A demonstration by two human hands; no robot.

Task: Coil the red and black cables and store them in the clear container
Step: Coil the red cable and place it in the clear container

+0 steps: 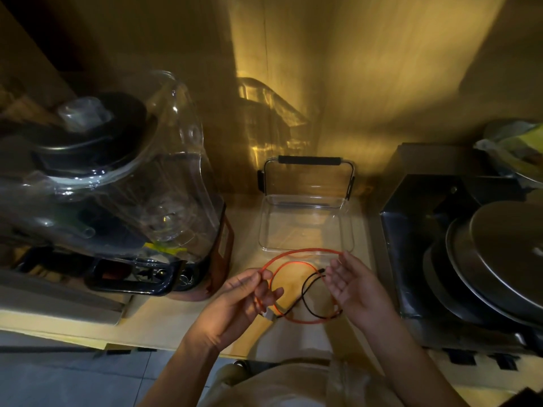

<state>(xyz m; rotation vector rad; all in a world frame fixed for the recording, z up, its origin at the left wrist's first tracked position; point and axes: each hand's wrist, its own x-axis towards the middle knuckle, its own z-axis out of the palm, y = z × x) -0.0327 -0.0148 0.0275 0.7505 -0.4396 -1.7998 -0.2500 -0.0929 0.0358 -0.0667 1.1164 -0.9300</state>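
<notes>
Dim yellow-lit kitchen nook, pale wooden surface (pixel 164 315) against a brown panel wall.

Thin red cable (pixel 299 250) and thin black cable (pixel 305 292), one of each, joined at a small white connector (pixel 268 315). Both held in the air above the surface, just in front of the clear rectangular plastic container (pixel 305 224). Red forms roughly two loose loops; black hangs in a shorter loop inside them.

Left hand (pixel 235 304): fingers (pixel 266 293) pinched on the red loops near the connector end. Right hand (pixel 352 286): palm up, fingers spread and loose, red loop draped over them, nothing clenched.

One container, open, nothing visible inside, wire bail with black grip (pixel 310 160) standing at the far edge.

Step in hand, as judged: coiling, early. To do it well: keep the left pinch fixed as anchor, the right hand feeds each turn back to it at the same diameter, smaller than the container's footprint. Tuck the black in with the red so the loose black tip (pixel 322 270) doesn't spring out. Then lower the bundle flat into the container.

Outward: one large clear-hooded blender (pixel 123 183) to the left, a stack of round metal lids (pixel 499 259) on a steel box to the right.
</notes>
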